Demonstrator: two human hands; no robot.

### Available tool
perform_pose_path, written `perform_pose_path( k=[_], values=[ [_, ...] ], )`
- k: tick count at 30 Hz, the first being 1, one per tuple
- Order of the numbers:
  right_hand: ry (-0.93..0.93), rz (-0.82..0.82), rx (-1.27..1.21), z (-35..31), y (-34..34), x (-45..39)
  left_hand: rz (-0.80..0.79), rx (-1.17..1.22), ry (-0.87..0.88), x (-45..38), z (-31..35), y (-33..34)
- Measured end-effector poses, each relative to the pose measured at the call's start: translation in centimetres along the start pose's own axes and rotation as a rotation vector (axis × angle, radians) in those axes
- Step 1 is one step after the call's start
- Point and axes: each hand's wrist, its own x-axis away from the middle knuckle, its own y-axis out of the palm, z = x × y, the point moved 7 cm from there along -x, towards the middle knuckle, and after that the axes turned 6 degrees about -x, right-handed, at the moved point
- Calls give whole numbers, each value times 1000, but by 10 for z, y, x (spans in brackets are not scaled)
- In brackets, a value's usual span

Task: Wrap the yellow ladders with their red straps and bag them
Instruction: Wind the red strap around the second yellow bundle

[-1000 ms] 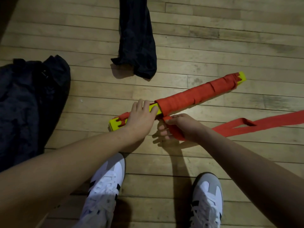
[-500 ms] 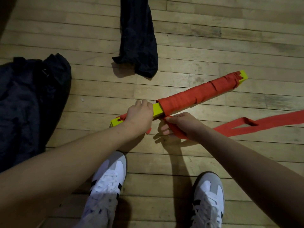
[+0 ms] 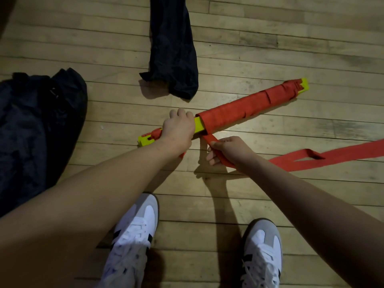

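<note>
I am watching the ladder (image 3: 198, 127) lying slantwise on the wood floor (image 3: 270, 59), its far end angling up to the right. Red strap (image 3: 239, 109) is covering most of its length; yellow is showing at both ends and in a short gap beside the left hand (image 3: 178, 129). That hand is curling over the ladder near its nearer end, gripping it. The right hand (image 3: 226, 150) is sitting just below the ladder, pinching the strap where it is leaving the wrapped part; the loose tail is trailing off right of the ladder along the floor. A dark bag (image 3: 173, 48) is lying beyond the ladder, apart from it. A larger dark bag (image 3: 39, 129) is heaped well left of the ladder. Two white shoes (image 3: 135, 235) are standing nearer me than the ladder.
</note>
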Motion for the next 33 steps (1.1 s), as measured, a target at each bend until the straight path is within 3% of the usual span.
perform_pose_path(
  k=[6, 15, 25, 33],
  values=[
    [60, -52, -9, 9, 1, -5, 73, -179, 59, 4, 9, 5],
    [67, -63, -5, 15, -1, -3, 150, -29, 342, 53, 31, 19],
    [94, -15, 50, 14, -8, 2, -41, 92, 146, 34, 16, 20],
    [82, -81, -28, 3, 0, 2, 21, -2, 163, 9, 6, 5]
  ],
)
